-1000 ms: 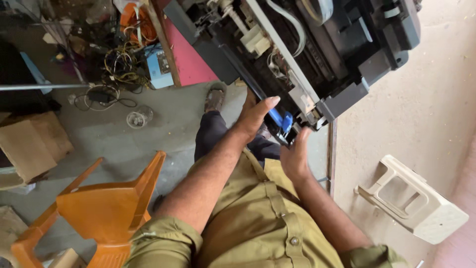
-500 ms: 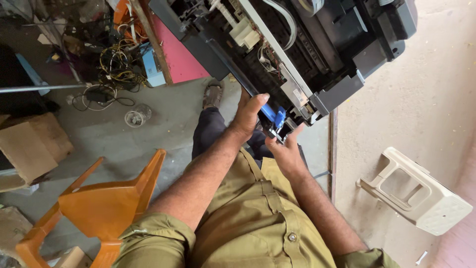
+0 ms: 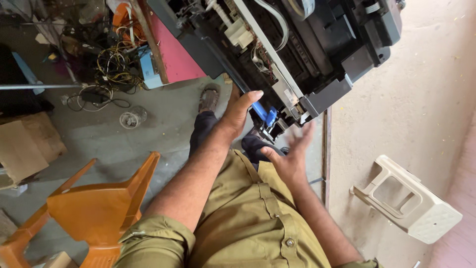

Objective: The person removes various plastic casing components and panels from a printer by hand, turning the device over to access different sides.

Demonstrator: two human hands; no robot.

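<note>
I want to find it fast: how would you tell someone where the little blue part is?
Start at the big black opened machine on the board at the top. Follow its lower edge to where the person's left hand presses against it. The blue part sits right by that hand's fingertips: a small bright blue plastic piece, the only blue among black and grey parts.

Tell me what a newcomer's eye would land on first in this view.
First, the opened black machine at top centre, its inner parts and cables laid bare, with the left hand against its lower edge by a blue part and the right hand open and blurred just below. Next, the orange plastic chair at lower left, then the tangle of wires on the floor at upper left.
</note>
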